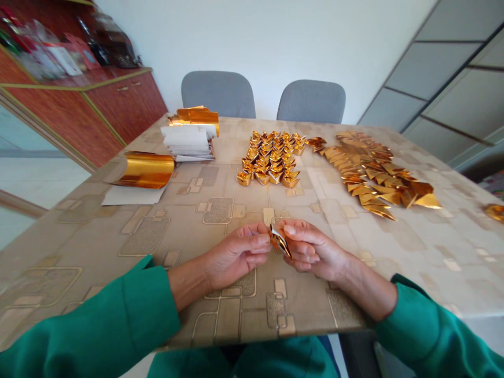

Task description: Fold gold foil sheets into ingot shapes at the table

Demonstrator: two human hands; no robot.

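A small folded piece of gold foil paper (281, 242), white on its inner side, is held up over the near middle of the table. My left hand (240, 249) pinches its left end between thumb and fingers. From the other side my right hand (309, 247) grips it, thumb on top and fingers curled beneath. Beyond my hands stand rows of finished gold paper ingots (271, 160), packed close together. To the right lies a spread heap of flat, pointed folded gold papers (378, 170).
At the left lie a curled gold sheet (147, 170) and a stack of white-backed papers (188, 142) with gold sheets on top. Another gold piece (495, 211) rests at the right edge. Two grey chairs (218, 93) stand behind the patterned table (157, 294).
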